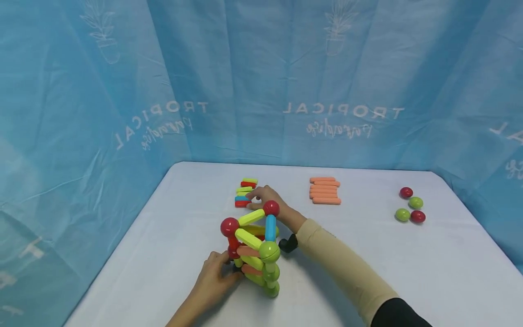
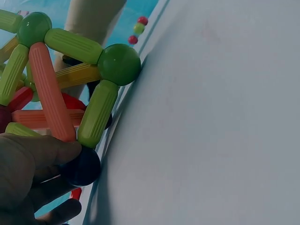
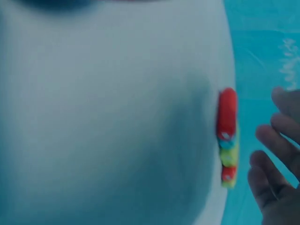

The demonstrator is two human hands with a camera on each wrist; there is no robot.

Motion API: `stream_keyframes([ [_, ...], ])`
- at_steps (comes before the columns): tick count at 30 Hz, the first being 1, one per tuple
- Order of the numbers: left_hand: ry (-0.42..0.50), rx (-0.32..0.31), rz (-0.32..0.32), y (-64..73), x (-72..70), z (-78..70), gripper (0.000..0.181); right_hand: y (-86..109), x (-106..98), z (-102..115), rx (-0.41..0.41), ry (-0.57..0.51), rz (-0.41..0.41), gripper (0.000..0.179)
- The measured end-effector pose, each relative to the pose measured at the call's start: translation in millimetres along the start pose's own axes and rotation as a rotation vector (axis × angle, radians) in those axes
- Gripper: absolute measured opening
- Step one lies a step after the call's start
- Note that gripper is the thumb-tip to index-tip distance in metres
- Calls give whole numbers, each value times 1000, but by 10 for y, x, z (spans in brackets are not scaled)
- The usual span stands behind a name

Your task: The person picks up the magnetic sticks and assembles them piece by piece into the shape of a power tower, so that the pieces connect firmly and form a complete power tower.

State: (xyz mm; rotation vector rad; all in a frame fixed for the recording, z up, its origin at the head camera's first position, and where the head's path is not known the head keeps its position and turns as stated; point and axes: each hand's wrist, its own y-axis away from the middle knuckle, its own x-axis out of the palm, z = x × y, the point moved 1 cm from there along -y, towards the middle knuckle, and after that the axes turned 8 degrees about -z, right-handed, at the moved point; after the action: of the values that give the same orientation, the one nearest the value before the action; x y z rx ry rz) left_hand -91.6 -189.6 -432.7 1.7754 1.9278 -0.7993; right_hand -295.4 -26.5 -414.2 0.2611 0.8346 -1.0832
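Observation:
A toy frame of coloured sticks and balls (image 1: 269, 252) stands on the table in front of me. My left hand (image 1: 214, 276) grips its lower left part. In the left wrist view, thumb and fingers pinch a dark blue ball (image 2: 82, 169), where an orange stick (image 2: 50, 91) and a green stick (image 2: 98, 114) come down. My right hand (image 1: 267, 198) reaches behind the frame to a row of short sticks in yellow-green, blue and red (image 1: 242, 204). Its fingers (image 3: 276, 143) are spread and loosely bent beside the row, holding nothing that shows.
A stack of orange sticks (image 1: 324, 190) lies at the back middle of the white table (image 1: 359, 263). Red and green balls (image 1: 417, 217) are grouped at the right. Blue printed cloth (image 1: 261, 81) hangs around the table.

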Motion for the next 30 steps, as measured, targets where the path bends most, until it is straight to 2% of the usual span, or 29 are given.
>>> stream_keyframes([
  [7, -17, -23, -8, 43, -132, 48, 47, -148, 265, -48, -128, 326, -31, 39],
  [11, -16, -44, -9, 52, -168, 62, 47, -197, 335, -76, -182, 447, -41, 33],
  [15, -13, -52, -4, 55, -220, 77, 46, -236, 375, -54, -177, 524, 21, 30],
  [18, -20, -52, -4, 28, -211, 77, 44, -202, 272, -35, -126, 544, 80, 34],
  [20, -29, -57, -9, 7, -208, 76, 44, -163, 123, 16, -66, 493, 87, 38],
  [24, -54, -69, -21, -30, -208, 90, 43, -25, -311, 179, 68, 192, -22, 35],
  [27, -65, -74, -21, -58, -211, 104, 42, 124, -613, 294, 71, -79, -126, 27],
  [30, -72, -83, -12, -85, -208, 115, 43, 307, -842, 442, 22, -286, -171, 25],
])
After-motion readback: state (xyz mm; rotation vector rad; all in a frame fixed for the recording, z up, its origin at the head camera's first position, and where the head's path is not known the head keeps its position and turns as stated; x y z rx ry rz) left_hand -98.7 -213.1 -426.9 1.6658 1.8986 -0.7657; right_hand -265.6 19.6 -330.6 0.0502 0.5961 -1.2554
